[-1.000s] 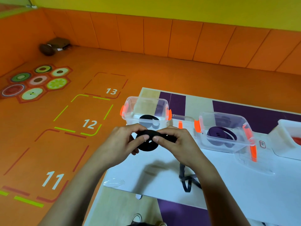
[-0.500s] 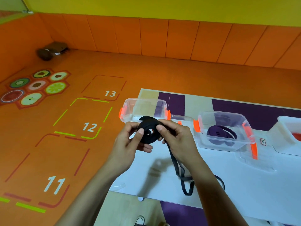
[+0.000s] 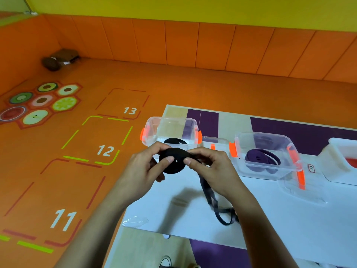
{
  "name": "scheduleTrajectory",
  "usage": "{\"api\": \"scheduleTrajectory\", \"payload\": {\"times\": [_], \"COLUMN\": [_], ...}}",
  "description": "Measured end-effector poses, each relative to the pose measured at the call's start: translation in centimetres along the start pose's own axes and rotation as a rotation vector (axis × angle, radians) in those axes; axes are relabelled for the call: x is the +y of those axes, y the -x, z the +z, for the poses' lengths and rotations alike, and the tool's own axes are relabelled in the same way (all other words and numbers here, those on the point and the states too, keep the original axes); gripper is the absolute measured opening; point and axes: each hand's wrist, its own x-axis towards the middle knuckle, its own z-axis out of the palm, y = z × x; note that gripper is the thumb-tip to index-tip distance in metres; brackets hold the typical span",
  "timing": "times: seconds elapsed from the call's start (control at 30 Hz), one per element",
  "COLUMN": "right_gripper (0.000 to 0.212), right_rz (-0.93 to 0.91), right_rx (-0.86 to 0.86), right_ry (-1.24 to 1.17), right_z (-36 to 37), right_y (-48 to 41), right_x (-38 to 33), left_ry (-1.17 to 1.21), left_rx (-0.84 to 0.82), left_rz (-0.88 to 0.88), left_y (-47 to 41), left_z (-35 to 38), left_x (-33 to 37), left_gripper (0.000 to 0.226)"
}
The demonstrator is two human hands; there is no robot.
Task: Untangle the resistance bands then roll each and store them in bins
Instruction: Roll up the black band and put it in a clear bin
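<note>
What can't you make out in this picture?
Head view:
- Label beside the purple band's bin: print too small.
- White bin: cut by the right edge; red contents unclear.
- Loose tail of the black band: blurred, end behind the right forearm.
- Black roll in the left bin: partly behind the left hand.

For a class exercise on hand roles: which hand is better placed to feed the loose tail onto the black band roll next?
Probably the right hand: the loose tail leaves the flat black elastic coil on its side and hangs beneath it, while the left hand holds the coil's other edge.
</note>
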Motion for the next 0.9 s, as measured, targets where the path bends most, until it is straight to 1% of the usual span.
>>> {"api": "scheduleTrajectory", "payload": {"times": [0.1,0.17,0.23,0.27,0.4,0.6,0.63,0.7,0.73,0.77,0.8,0.83,0.9], "right_gripper": [0.015,0.019,0.015,0.013,0.018,0.022,0.022,0.02,0.02,0.02,0.021,0.022,0.021], "right_rz": [-0.013,0.002,0.027,0.031,0.051,0.065,0.069,0.081,0.082,0.076,0.066,0.057,0.038], "right_rx": [-0.016,-0.039,-0.033,-0.016,0.064,0.064,0.065,0.071,0.071,0.062,0.041,0.013,-0.044], "right_ry": [-0.021,-0.055,-0.104,-0.139,-0.244,-0.354,-0.358,-0.31,-0.253,-0.184,-0.116,-0.055,0.047], "right_z": [-0.2,-0.1,0.1,0.2,0.9,1.8,1.8,1.7,1.5,1.2,0.9,0.6,0.3], "right_y": [-0.1,-0.2,-0.4,-0.4,-0.5,-0.6,-0.6,-0.8,-0.9,-1.0,-1.0,-1.0,-1.0], "right_x": [-0.3,-0.3,-0.3,-0.1,0.3,0.2,0.2,0.2,0.3,0.4,0.6,0.6,0.6], "left_ry": [0.115,0.245,0.344,0.384,0.491,0.66,0.693,0.753,0.75,0.692,0.572,0.402,0.055], "left_rx": [0.054,0.132,0.215,0.23,0.201,0.206,0.2,0.179,0.161,0.141,0.114,0.085,0.06], "left_rz": [-0.006,-0.01,-0.027,-0.041,-0.097,-0.15,-0.171,-0.236,-0.278,-0.314,-0.334,-0.328,-0.243], "left_y": [-0.2,-0.3,-0.5,-0.6,-0.9,-0.7,-0.8,-0.8,-0.8,-0.8,-0.8,-0.8,-0.7], "left_z": [0.0,0.2,0.3,0.4,1.3,2.1,2.4,2.8,2.8,2.6,2.2,1.7,0.6], "left_x": [-0.2,-0.2,-0.2,-0.3,-0.6,-0.7,-0.6,-0.3,-0.2,-0.4,-0.8,-1.2,-1.6], "left_gripper": [0.014,0.017,0.018,0.019,0.027,0.028,0.026,0.014,0.008,0.006,0.008,0.009,0.009]}}
